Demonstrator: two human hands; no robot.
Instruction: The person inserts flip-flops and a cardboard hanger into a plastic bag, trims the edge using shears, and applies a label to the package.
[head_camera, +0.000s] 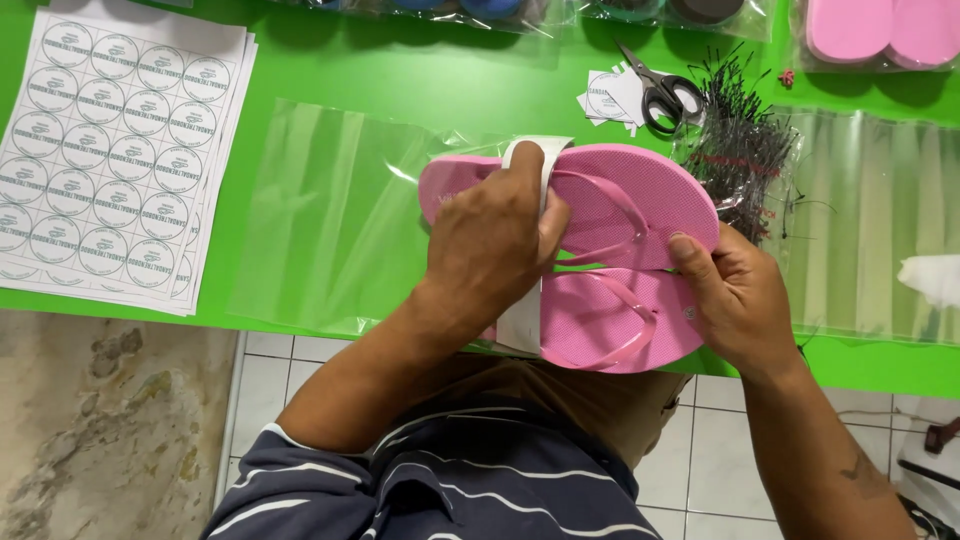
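The left hand (495, 245) is clamped on a white paper band (528, 300) around two pink flip-flops (640, 200); the right hand (735, 295) pinches their right end above the green bench (400, 80).

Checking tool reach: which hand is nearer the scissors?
Right. The right hand grips the pink flip-flops' toe end, below the scissors; the left hand presses the white band, farther left.

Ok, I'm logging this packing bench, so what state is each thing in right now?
Pink flip-flops: paired side by side, held by both hands.
White paper band: wrapped across the pair, under the left hand.
Right hand: gripping the pair's end.
Clear plastic bag: lying flat, nothing in it.
Scissors: closed, lying on the table.
Sticker sheets: stacked flat.
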